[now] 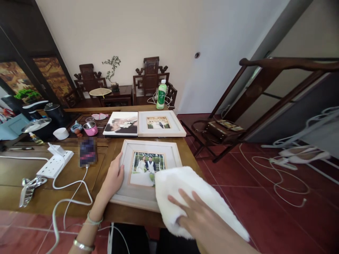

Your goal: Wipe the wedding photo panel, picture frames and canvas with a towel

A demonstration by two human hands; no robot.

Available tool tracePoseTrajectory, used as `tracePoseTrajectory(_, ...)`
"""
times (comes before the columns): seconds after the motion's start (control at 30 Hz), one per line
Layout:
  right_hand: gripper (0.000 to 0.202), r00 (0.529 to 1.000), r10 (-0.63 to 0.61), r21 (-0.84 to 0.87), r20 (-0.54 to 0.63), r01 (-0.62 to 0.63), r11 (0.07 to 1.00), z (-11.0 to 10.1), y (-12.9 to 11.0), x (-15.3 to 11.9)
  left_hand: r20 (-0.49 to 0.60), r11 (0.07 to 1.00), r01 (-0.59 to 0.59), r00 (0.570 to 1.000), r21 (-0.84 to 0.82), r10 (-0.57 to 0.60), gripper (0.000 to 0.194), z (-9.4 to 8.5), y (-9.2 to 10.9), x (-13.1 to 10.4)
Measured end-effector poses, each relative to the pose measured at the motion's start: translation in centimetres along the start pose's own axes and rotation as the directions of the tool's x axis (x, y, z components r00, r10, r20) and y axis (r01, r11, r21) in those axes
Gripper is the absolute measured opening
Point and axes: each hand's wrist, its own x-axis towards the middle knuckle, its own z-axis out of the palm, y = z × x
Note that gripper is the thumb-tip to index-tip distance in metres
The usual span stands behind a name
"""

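A light-coloured picture frame [122, 195] with a wedding photo lies flat at the front edge of the wooden table. My left hand [113, 178] grips its left edge, fingers on the side and thumb over the border. My right hand [193, 211] presses a white fluffy cloth [197, 181] onto the frame's lower right corner, fingers spread over the cloth. The cloth covers that corner and hangs past the table's right edge.
Behind the frame lie a photo album [122, 123] and another picture frame [180, 130], with a green bottle [161, 95] beyond. On the left are a power strip [54, 164], a phone [88, 151], cables and a pink cup [90, 129]. A wooden chair [227, 106] stands right.
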Motion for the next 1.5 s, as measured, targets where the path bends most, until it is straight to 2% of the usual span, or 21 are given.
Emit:
tracePoseTrajectory(0.1, 0.043, 0.996, 0.039, 0.099, 0.076, -0.047, 0.994, -1.1, -0.8, -0.4, 0.010, 1.000, -0.013, 1.000, -0.011, 0.013, 0.051, -0.1, -0.2, 0.0)
tracePoseTrajectory(0.23, 0.061, 0.979, 0.176, 0.080, 0.101, -0.184, 0.980, -3.1, 0.6, 2.7, 0.022, 0.999, -0.050, 0.998, -0.009, 0.050, 0.050, -0.3, -0.2, 0.2)
tracePoseTrajectory(0.3, 0.062, 0.974, 0.219, 0.010, 0.056, -0.220, 0.975, -3.1, 2.5, 4.9, 0.026, 0.997, -0.073, 0.997, -0.008, 0.073, 0.050, -0.3, -0.1, 0.2)
tracePoseTrajectory(0.43, 0.059, 0.973, 0.228, -0.099, -0.035, -0.231, 0.968, -2.3, 6.0, 8.9, 0.012, 0.996, -0.092, 0.996, 0.005, 0.092, 0.049, 0.0, -0.1, -0.1)
tracePoseTrajectory(0.5, 0.055, 0.972, 0.230, -0.136, -0.047, -0.235, 0.963, -2.1, 6.5, 10.2, 0.015, 0.993, -0.114, 0.993, 0.010, 0.114, 0.048, 0.1, 0.0, -0.3)
tracePoseTrajectory(0.57, 0.051, 0.972, 0.232, -0.169, -0.031, -0.234, 0.957, -2.2, 6.0, 10.8, 0.034, 0.986, -0.165, 0.986, 0.012, 0.164, 0.050, 0.1, 0.2, -0.4)
tracePoseTrajectory(0.63, 0.049, 0.976, 0.219, -0.189, -0.003, -0.216, 0.958, -2.3, 4.8, 10.6, 0.069, 0.977, -0.212, 0.975, 0.016, 0.210, 0.054, 0.1, 0.4, -0.4)
tracePoseTrajectory(0.73, 0.048, 0.983, 0.169, -0.155, 0.071, -0.156, 0.975, -2.7, 2.1, 8.8, 0.114, 0.974, -0.228, 0.968, 0.014, 0.225, 0.059, -0.1, 0.6, -0.3)
tracePoseTrajectory(0.9, 0.049, 0.970, 0.062, 0.048, 0.233, -0.075, 0.996, -3.5, -1.9, 4.2, 0.120, 0.972, -0.237, 0.964, -0.006, 0.236, 0.067, -0.1, 0.3, -0.2)
tracePoseTrajectory(1.0, 0.053, 0.971, 0.016, 0.142, 0.239, -0.051, 0.989, -4.1, -3.1, 2.5, 0.124, 0.970, -0.243, 0.963, 0.011, 0.240, 0.069, 0.0, 0.2, -0.2)
tracePoseTrajectory(1.07, 0.056, 0.972, 0.031, 0.166, 0.233, -0.071, 0.984, -4.3, -3.2, 2.4, 0.119, 0.971, -0.239, 0.965, 0.015, 0.236, 0.068, -0.1, 0.2, -0.3)
tracePoseTrajectory(1.17, 0.061, 0.977, 0.073, 0.152, 0.201, -0.105, 0.983, -4.1, -2.0, 3.6, 0.106, 0.974, -0.225, 0.969, 0.008, 0.223, 0.065, -0.2, 0.4, -0.3)
tracePoseTrajectory(1.37, 0.059, 0.988, 0.156, 0.007, -0.006, -0.156, 0.988, -2.5, 2.7, 8.4, 0.096, 0.979, -0.203, 0.974, -0.018, 0.204, 0.058, -0.3, 0.6, -0.4)
tracePoseTrajectory(1.5, 0.053, 0.986, 0.161, -0.079, -0.036, -0.164, 0.983, -1.9, 4.1, 10.8, 0.076, 0.982, -0.185, 0.979, -0.029, 0.187, 0.051, -0.2, 0.5, -0.3)
